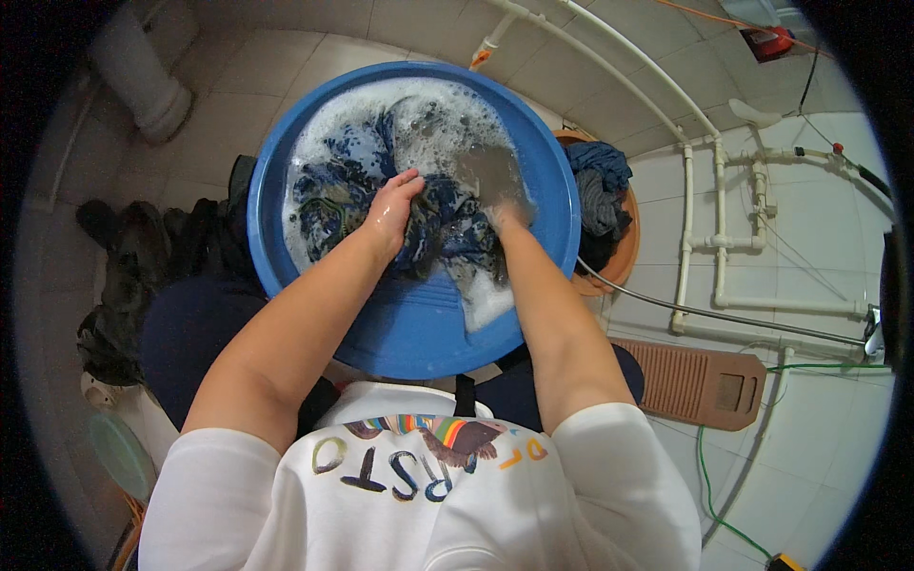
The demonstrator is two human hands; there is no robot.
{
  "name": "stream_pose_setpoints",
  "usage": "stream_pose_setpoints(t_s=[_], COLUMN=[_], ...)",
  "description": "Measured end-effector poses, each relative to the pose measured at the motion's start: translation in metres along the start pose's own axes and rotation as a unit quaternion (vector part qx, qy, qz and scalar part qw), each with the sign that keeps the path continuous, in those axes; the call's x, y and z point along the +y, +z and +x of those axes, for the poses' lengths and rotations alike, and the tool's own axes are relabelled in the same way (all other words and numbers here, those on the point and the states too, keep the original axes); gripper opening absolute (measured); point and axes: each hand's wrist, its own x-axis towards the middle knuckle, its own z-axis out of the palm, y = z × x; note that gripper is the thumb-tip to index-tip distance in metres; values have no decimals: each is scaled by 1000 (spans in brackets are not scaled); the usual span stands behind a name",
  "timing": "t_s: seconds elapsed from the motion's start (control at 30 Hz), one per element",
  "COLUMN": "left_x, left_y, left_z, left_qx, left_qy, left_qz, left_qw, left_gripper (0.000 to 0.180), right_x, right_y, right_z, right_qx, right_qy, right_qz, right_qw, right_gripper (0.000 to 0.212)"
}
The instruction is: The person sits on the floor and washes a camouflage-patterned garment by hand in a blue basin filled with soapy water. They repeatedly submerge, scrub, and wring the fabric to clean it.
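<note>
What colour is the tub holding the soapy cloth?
The tub is blue; the head view shows it best.

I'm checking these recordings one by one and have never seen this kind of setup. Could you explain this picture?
There is no machine here: a person works with two bare hands. The single picture comes from a wide fisheye camera on their head, looking down, so edges curve.

Between their forearms is a round blue basin of water and white suds, with dark patterned cloth in it. The left hand is against the cloth; the right hand is mostly under cloudy water, so its grip is hidden.

To the right, an orange-brown tub holds dark clothes, and a brown washboard lies nearer the person.
</note>
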Motion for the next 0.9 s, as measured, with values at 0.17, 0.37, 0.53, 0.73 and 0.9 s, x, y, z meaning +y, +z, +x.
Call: stream_pose_setpoints(t_s=[0.17,0.37,0.53,0.73,0.9], left_x=[-13,26,-7,-5,-5], left_y=[-21,5,-11,-13,-9], left_z=[21,-27,2,-4,-6], left_qx=[-29,-87,0,-34,14], left_qy=[1,-119,-63,-51,-80], left_qz=[-39,-220,-169,-101,-136], left_qw=[999,964,984,993,987], left_gripper=[40,33,29,28,27], right_x=[-95,-174,-177,-179,-178], right_y=[-46,-36,-28,-28,-22], right_z=[-74,-179,-146,-144,-164], right_qx=[162,203,235,195,169], right_qy=[-197,-474,-334,-206,-278], right_qz=[252,140,214,225,258], right_qw=[934,845,887,932,910], right_gripper=[36,19,26,25,25])
